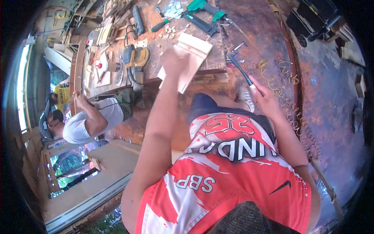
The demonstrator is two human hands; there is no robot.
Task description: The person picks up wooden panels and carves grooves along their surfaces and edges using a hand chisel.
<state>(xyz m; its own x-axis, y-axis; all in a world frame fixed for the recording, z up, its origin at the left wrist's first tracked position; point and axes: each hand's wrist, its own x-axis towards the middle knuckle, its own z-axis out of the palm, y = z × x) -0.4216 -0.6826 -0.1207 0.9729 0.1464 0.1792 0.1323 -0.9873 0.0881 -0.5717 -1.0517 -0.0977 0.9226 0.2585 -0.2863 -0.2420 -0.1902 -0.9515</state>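
Note:
My left hand (175, 62), smeared by motion, is over a pale wooden board (187, 76) near the bench edge. A thicker strip of wood (196, 43) lies across the board's far end. The left fingers cannot be made out, nor whether they touch the board. Out to the right, past the bench, my right hand (265, 97) is closed around a long, slim dark tool (240, 69) with a pale section by the fingers. The tool points up and away from me; its exact kind is unclear.
On the bench (156, 37) are a yellow sander (136, 58), a green-and-black power tool (204, 17), a green-handled tool (159, 25), wood blocks (169, 30) and a glue bottle (113, 66). A person in a white shirt (91, 121) is at left. Coiled hose (298, 105) lies right.

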